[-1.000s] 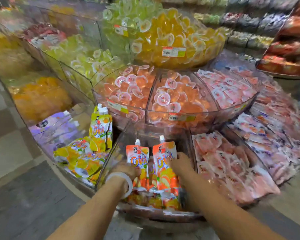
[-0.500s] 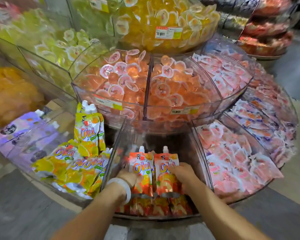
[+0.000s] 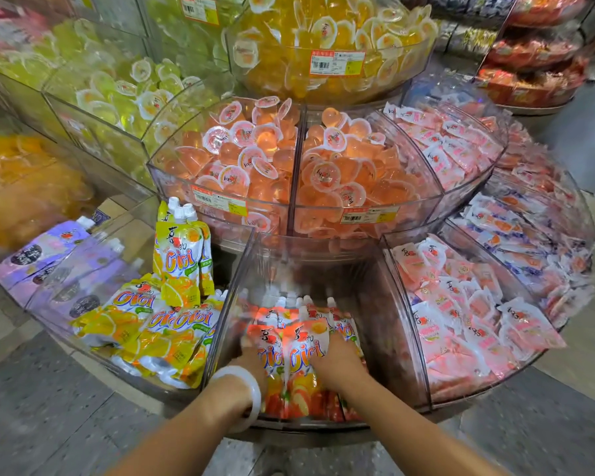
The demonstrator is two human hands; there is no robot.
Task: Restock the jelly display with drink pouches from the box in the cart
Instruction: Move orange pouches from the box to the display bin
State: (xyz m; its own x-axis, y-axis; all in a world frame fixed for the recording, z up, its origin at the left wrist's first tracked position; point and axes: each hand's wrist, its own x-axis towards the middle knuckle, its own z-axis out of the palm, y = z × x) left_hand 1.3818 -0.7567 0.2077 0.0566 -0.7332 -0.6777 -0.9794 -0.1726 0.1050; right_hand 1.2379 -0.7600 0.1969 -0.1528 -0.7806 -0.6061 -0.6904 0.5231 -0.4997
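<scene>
Both my hands are down inside the clear front compartment (image 3: 236,290) of the round jelly display. My left hand (image 3: 253,360), with a white bangle on its wrist, grips the left side of a bunch of orange drink pouches (image 3: 299,352). At the bunch's right side, my right hand (image 3: 337,364) holds the pouches too. They lie low in the bin with their white spouts pointing away from me. More orange pouches lie under them. The box and the cart are out of view.
Yellow drink pouches (image 3: 158,321) fill the compartment to the left, purple pouches (image 3: 59,269) beyond them. Pink jelly packets (image 3: 461,314) fill the bin to the right. Above sits a tier of orange jelly cups (image 3: 289,159). Grey floor runs around the stand.
The pouches went from upright to laid down lower in the bin, with both hands following them deeper. The camera has moved closer and tilted down.
</scene>
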